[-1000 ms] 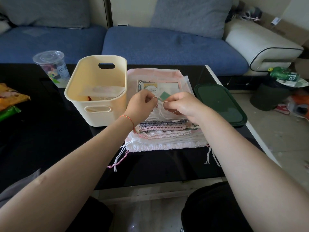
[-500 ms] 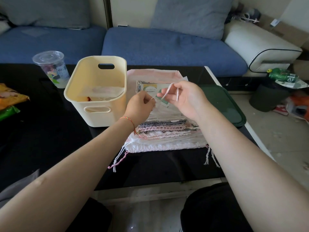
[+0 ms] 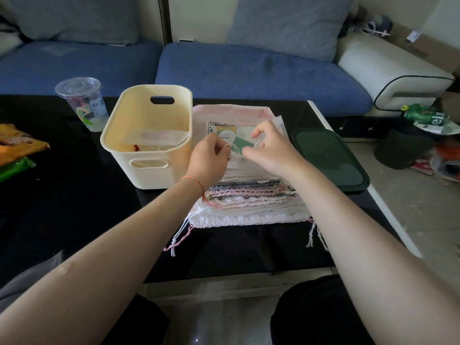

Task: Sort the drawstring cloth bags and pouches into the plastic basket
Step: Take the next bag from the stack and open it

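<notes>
From the head view, your left hand and right hand meet over the far part of the stack of cloth bags, which lies on the black counter just right of the plastic basket. Each grip is closed in a fine pinch: the left thumb and forefinger hold a loop of white drawstring, and the right fingers are curled round the other end of it, above a small pouch with a green patch on top of the pile. You seem to be tidying the cord of that top pouch before moving it; this is a judgement, since the cord is thin and partly hidden by your fingers.

The basket already holds a pale pouch or two, so the sorting looks begun, with most of the stack to go. The next move calls for lifting the top pouch clear and carrying it left over the basket's near-right rim.

Room is fair. The basket wall touches or nearly touches the stack, so the carry is short. A dark green lid sits right of the pile near the counter's right edge, and a lidded plastic cup stands far left, well apart. Loose tassels trail toward the near edge and could snag.
</notes>
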Tool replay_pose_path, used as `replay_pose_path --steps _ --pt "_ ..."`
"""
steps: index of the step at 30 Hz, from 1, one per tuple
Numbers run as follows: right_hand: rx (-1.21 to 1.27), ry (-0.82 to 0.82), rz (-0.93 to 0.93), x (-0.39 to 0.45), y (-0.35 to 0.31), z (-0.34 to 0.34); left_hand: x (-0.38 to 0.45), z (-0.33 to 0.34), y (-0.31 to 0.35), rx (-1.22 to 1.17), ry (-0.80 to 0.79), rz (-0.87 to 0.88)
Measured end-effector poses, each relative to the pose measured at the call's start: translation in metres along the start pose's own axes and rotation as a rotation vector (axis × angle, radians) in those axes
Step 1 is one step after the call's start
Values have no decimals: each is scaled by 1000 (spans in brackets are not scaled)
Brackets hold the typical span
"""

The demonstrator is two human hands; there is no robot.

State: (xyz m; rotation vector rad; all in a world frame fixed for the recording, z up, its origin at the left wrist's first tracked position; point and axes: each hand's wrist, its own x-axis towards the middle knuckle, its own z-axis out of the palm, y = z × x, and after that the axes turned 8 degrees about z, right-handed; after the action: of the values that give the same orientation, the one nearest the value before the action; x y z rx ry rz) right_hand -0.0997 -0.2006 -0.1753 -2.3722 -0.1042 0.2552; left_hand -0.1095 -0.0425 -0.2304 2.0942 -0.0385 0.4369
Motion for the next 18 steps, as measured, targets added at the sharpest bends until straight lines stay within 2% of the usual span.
replay_pose_path --steps 5,12,14,18 --pt "-360 85 -170 7 7 10 0 1 0 8 -9 6" --pt "-432 126 -175 11 10 13 0 1 -3 115 12 22" --pt "-425 147 -191 11 11 13 -1 -2 -2 169 50 1" --pt "-479 141 -161 12 16 7 1 -6 -5 245 23 -60"
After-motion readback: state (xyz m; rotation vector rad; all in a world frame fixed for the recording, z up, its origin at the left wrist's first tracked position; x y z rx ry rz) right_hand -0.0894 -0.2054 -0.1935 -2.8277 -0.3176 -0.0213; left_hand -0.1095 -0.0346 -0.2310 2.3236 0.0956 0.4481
